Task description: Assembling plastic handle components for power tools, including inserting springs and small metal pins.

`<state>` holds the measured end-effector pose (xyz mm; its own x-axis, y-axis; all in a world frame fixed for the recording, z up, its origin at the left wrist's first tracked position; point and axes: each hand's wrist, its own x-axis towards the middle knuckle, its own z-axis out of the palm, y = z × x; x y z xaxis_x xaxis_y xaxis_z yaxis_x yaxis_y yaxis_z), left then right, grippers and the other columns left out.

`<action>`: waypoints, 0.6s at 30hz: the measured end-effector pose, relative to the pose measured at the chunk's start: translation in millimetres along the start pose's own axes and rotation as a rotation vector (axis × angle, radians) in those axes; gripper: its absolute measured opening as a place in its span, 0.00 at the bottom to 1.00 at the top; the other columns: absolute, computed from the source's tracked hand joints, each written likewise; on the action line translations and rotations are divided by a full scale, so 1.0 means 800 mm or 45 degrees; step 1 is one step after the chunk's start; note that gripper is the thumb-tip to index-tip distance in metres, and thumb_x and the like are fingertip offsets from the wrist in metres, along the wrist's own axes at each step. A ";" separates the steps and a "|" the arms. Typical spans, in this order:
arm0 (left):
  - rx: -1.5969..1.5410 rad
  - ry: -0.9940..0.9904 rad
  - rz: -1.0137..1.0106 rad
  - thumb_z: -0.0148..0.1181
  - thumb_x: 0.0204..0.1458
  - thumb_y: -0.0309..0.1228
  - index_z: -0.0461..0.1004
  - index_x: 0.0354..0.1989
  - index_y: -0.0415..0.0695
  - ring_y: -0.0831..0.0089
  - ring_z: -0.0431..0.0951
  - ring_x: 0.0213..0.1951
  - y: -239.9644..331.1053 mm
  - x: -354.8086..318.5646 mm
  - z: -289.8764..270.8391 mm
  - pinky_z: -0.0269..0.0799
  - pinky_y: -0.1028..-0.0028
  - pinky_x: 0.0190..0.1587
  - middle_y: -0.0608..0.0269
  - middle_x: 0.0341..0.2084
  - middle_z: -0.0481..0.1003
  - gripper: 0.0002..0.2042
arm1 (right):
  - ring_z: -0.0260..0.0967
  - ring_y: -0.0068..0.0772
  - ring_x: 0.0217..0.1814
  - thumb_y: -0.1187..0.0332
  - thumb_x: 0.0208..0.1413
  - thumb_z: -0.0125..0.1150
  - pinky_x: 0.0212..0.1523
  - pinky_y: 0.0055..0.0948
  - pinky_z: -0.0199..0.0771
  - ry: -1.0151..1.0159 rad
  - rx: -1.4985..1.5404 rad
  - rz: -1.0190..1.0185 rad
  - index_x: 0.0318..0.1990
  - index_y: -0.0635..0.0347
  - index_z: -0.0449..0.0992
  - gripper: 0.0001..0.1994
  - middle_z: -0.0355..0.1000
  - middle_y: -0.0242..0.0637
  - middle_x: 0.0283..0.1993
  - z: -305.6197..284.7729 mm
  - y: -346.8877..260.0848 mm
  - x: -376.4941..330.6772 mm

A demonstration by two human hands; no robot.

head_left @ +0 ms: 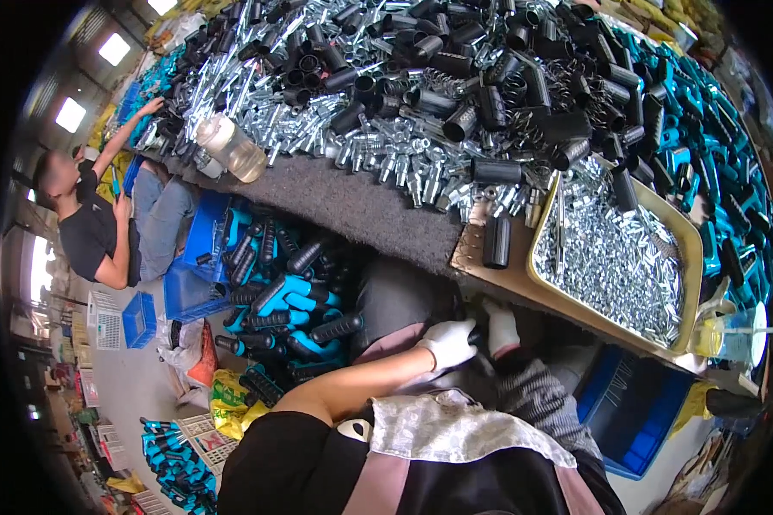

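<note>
My left hand (452, 344), in a white glove, is closed at my lap, its fingers curled against a small dark thing (480, 342) whose kind I cannot make out. Close beside it on the right, my right hand (502, 330), also gloved in white, is bent round beneath the bench edge. Shadow covers its fingertips and whatever they grip. Left of my lap lies a heap of teal and black tool bodies (288, 296) with ribbed handles. Just above my hands, a black ribbed sleeve (496, 242) stands at the bench's front edge.
The bench (352, 197) carries piled metal shafts (318, 120), black sleeves and springs, with teal housings (704, 129) at right. A yellowish tray (691, 249) holds small metal pins. A lidded jar (232, 150), a cup (741, 335) and a blue crate (636, 412) stand nearby. A co-worker (99, 219) sits at left.
</note>
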<state>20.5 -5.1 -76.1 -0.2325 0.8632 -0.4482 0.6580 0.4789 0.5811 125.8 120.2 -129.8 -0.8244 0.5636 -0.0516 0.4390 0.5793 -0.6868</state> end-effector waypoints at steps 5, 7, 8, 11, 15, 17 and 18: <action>-0.112 0.068 -0.018 0.55 0.48 0.33 0.76 0.41 0.39 0.43 0.80 0.38 0.026 0.030 0.017 0.75 0.50 0.41 0.39 0.34 0.79 0.14 | 0.77 0.49 0.46 0.70 0.52 0.61 0.50 0.38 0.74 0.497 0.466 0.483 0.42 0.67 0.81 0.12 0.80 0.52 0.42 0.032 0.009 0.010; -0.115 0.052 0.027 0.54 0.48 0.32 0.76 0.41 0.38 0.43 0.80 0.40 0.024 0.031 0.018 0.75 0.50 0.43 0.38 0.34 0.79 0.14 | 0.77 0.48 0.48 0.70 0.53 0.60 0.52 0.37 0.73 0.422 0.592 0.544 0.46 0.67 0.81 0.14 0.79 0.52 0.45 0.018 -0.002 0.009; -0.088 0.017 0.027 0.54 0.47 0.32 0.76 0.40 0.38 0.43 0.80 0.40 0.022 0.026 0.021 0.75 0.50 0.43 0.39 0.34 0.79 0.14 | 0.76 0.50 0.49 0.69 0.55 0.60 0.53 0.38 0.72 0.373 0.689 0.539 0.45 0.64 0.82 0.13 0.79 0.51 0.46 0.025 0.014 0.000; -0.033 0.018 0.063 0.55 0.47 0.32 0.76 0.38 0.38 0.44 0.81 0.38 0.032 0.009 -0.006 0.75 0.51 0.42 0.41 0.33 0.79 0.13 | 0.76 0.45 0.50 0.70 0.55 0.60 0.56 0.35 0.71 0.347 1.033 0.571 0.47 0.65 0.81 0.14 0.79 0.49 0.47 -0.002 -0.016 -0.002; -0.107 0.176 0.061 0.54 0.50 0.36 0.78 0.37 0.41 0.48 0.82 0.35 0.024 0.032 0.048 0.76 0.52 0.37 0.45 0.31 0.81 0.13 | 0.76 0.41 0.52 0.69 0.56 0.59 0.56 0.35 0.71 0.381 0.720 0.559 0.50 0.65 0.80 0.16 0.78 0.49 0.50 0.010 -0.006 0.002; -0.203 0.265 0.163 0.54 0.50 0.36 0.78 0.37 0.40 0.50 0.83 0.34 0.016 0.018 0.046 0.77 0.53 0.37 0.46 0.30 0.81 0.14 | 0.76 0.44 0.53 0.69 0.56 0.58 0.56 0.36 0.71 0.245 0.285 0.692 0.52 0.66 0.79 0.17 0.78 0.51 0.51 0.008 -0.024 -0.001; -0.076 0.123 0.049 0.54 0.49 0.35 0.78 0.37 0.39 0.48 0.82 0.35 0.023 0.023 0.036 0.77 0.52 0.37 0.44 0.31 0.81 0.14 | 0.75 0.46 0.51 0.67 0.58 0.57 0.56 0.37 0.71 0.346 0.498 0.611 0.49 0.68 0.79 0.16 0.78 0.50 0.50 0.016 -0.013 -0.004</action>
<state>48.8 14.9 -92.9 -0.2778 0.8910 -0.3592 0.6245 0.4516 0.6372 119.4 105.0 -131.8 -0.4284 0.8631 -0.2675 0.5303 0.0004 -0.8478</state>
